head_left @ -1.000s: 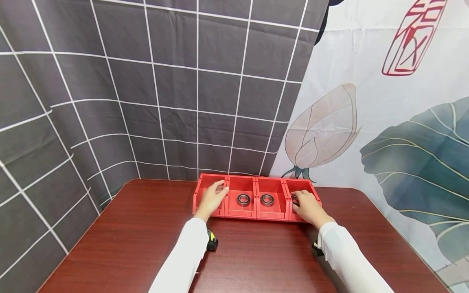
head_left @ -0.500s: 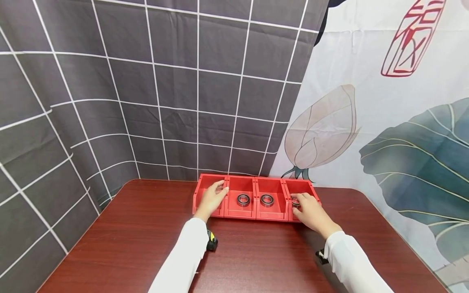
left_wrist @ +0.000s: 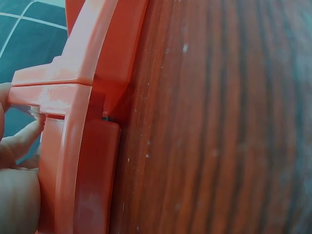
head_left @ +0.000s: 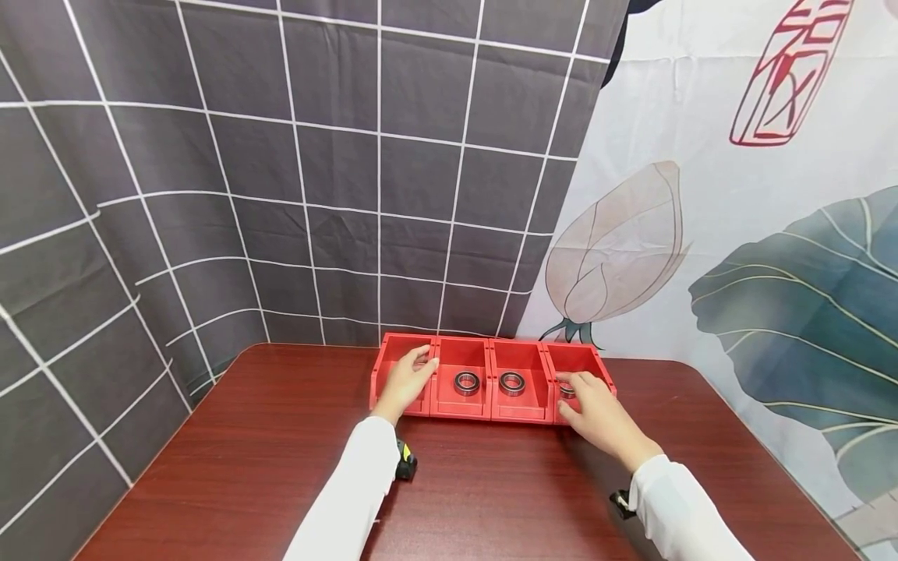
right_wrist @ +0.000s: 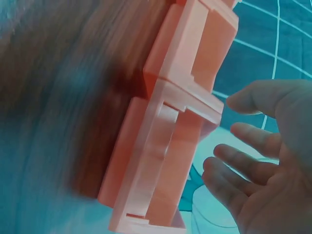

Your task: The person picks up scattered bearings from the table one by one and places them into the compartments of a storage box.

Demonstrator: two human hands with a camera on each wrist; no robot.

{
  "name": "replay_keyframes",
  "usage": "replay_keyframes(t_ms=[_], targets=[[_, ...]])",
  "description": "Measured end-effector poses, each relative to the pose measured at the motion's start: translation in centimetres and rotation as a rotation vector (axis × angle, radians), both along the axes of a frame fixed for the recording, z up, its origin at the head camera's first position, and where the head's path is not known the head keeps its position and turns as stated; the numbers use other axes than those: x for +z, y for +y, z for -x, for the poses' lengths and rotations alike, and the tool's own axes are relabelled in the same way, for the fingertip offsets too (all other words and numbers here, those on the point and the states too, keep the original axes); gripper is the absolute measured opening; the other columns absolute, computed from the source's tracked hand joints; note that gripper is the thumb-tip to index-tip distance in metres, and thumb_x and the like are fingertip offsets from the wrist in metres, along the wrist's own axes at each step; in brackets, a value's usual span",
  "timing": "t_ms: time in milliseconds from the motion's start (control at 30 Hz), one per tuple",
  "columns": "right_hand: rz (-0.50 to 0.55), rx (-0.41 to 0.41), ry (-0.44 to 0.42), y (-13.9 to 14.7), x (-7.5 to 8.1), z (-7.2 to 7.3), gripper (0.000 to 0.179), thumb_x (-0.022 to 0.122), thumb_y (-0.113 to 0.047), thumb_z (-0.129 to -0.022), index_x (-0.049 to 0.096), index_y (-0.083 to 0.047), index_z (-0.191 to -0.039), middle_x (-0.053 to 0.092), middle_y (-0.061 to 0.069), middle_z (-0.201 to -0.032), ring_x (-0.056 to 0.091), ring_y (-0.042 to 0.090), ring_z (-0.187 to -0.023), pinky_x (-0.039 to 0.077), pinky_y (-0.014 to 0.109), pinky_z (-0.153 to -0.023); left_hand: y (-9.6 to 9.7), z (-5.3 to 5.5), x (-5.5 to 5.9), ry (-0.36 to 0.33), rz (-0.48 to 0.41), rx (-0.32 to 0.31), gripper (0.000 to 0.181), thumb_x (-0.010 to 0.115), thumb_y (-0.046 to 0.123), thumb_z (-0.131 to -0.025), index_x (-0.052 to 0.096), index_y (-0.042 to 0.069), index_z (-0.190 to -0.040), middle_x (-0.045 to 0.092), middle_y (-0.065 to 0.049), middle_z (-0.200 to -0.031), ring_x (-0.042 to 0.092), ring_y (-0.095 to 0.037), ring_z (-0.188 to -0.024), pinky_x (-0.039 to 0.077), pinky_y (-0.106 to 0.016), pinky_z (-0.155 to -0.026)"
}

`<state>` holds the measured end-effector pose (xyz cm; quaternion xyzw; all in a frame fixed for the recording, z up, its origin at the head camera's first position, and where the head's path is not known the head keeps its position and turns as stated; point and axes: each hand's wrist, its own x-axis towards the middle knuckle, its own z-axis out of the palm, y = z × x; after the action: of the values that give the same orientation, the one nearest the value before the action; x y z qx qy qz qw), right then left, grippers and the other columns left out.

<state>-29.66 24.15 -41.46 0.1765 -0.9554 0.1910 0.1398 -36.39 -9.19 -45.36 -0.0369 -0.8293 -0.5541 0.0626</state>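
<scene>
Red storage bins (head_left: 459,413) stand side by side in a row near the table's back edge. A ball bearing (head_left: 466,392) lies in the second bin from the left and another bearing (head_left: 512,393) in the third. My right hand (head_left: 596,407) hovers over the rightmost bin with thumb and fingers spread, above a third bearing (head_left: 567,394) partly hidden by the fingers. In the right wrist view that hand (right_wrist: 263,161) holds nothing. My left hand (head_left: 407,382) reaches over the leftmost bin, loosely bent, thumb at the divider (left_wrist: 51,87). It hides part of that bin's inside.
The reddish-brown wooden table (head_left: 491,499) spreads in front of the bins. Behind it hangs a dark grid-patterned cloth (head_left: 330,234), beside a white cloth with plant prints (head_left: 631,296). A black wrist camera (head_left: 405,461) sits under the left sleeve.
My right hand has let go of the bearing in the rightmost bin and drawn back slightly to the right, fingers spreading. The left hand stays where it was.
</scene>
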Motion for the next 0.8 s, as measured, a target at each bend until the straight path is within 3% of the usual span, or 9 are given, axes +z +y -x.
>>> replay_keyframes(t_ms=[433,800], targets=[[-0.002,0.057,0.047,-1.1,-0.8,-1.6,0.049,0.073,-0.018,-0.083,0.058,-0.006,-0.128,0.058,0.012,-0.122,0.052,0.031,-0.113,0.051,0.051,-0.090,-0.2,-0.1,0.0,-0.010,-0.007,-0.006,0.054,0.062,0.034,-0.094,0.048,0.012,-0.141,0.057,-0.012,-0.133,0.056,-0.029,-0.120,0.049,-0.044,-0.095],[-0.018,0.058,0.053,-1.4,-1.5,-2.8,0.047,0.073,-0.020,-0.083,0.059,-0.010,-0.127,0.060,0.006,-0.120,0.053,0.025,-0.110,0.051,0.048,-0.092,0.0,0.0,0.0,-0.007,0.008,-0.002,0.054,0.063,0.033,-0.094,0.049,0.012,-0.141,0.057,-0.012,-0.133,0.057,-0.029,-0.120,0.048,-0.043,-0.097]])
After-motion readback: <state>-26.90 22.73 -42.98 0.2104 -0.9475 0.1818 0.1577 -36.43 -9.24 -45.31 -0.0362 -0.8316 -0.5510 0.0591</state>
